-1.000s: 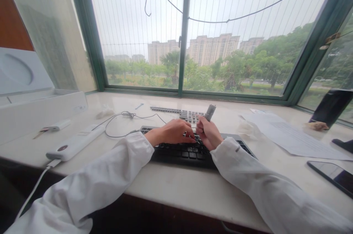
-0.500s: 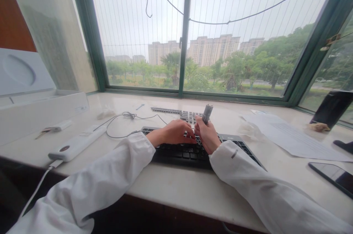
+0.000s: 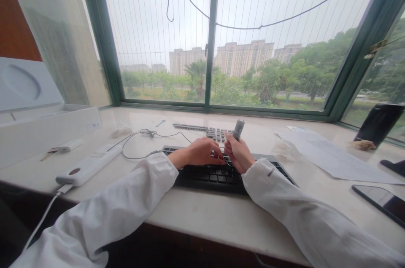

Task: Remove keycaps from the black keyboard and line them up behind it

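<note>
A black keyboard [image 3: 218, 178] lies on the pale sill, with its middle partly covered by my hands. My right hand [image 3: 239, 155] is closed around a dark grey, blocky handle-like tool [image 3: 238, 129] that stands up out of the fist. The tool's lower end is hidden at the keys. Close beside it, my left hand [image 3: 202, 152] rests over the keyboard with bent fingers slightly apart, their tips down on the keys. Just behind my hands, rows of loose dark keycaps [image 3: 217, 134] are laid out.
A cable [image 3: 133, 157] loops left of the keyboard. Further left are a white power strip or power bank [image 3: 85, 167], a small white item with keys [image 3: 71, 145] and a white box [image 3: 79, 118]. Printed paper [image 3: 329, 156], a phone [image 3: 381, 200] and a black upright object [image 3: 379, 122] lie right.
My right hand and the tool have shifted very slightly, with the sleeve a little to the right. My left hand stays nearly in place on the keyboard.
</note>
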`<state>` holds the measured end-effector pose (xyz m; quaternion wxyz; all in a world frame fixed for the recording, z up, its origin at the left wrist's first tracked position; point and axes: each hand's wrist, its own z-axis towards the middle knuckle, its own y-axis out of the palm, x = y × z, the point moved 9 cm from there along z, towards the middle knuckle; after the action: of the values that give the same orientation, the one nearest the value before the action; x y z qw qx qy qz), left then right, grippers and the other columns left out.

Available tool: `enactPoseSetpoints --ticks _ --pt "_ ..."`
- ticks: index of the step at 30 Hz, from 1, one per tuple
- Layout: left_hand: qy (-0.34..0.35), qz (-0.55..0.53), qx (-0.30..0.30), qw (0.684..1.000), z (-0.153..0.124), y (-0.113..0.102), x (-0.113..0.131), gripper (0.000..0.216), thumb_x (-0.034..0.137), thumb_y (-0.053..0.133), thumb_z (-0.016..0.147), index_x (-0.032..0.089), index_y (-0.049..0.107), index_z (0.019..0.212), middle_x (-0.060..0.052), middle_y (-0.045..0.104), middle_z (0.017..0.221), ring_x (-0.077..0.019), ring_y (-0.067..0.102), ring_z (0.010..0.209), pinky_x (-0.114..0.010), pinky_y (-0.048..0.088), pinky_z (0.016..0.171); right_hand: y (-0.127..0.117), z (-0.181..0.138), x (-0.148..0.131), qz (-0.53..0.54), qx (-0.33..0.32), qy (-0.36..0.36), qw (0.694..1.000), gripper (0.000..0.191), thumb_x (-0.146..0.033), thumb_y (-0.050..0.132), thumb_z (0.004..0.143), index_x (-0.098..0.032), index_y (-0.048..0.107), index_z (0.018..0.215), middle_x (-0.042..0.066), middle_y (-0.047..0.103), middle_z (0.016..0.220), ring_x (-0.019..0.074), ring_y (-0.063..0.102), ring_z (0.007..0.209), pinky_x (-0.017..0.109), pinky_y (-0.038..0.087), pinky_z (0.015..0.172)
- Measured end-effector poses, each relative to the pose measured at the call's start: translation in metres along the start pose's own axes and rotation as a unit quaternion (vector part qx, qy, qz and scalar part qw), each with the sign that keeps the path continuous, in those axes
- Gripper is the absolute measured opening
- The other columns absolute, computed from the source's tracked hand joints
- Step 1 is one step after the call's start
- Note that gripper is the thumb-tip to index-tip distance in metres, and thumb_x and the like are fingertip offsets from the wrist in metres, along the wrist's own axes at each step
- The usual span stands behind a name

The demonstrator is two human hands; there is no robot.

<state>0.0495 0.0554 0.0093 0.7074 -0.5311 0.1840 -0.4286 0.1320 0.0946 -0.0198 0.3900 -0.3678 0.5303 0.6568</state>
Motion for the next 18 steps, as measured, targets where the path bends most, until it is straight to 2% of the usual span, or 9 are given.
enactPoseSetpoints --ticks 18 --pt "0.003 0.035 -0.001 0.999 -0.0007 0.0010 0.0027 0.026 0.048 0.062 0.084 0.026 0.076 0.086 0.000 0.073 0.082 -0.0127 0.064 0.070 -0.021 0.037 0.061 0.0031 -0.0032 -0.0027 -0.003 -0.009 -0.016 1.000 0.042 -0.040 0.073 0.068 -0.021 0.037 0.059 -0.011 0.026 0.046 0.0037 0.021 0.040 0.021 0.017 0.037"
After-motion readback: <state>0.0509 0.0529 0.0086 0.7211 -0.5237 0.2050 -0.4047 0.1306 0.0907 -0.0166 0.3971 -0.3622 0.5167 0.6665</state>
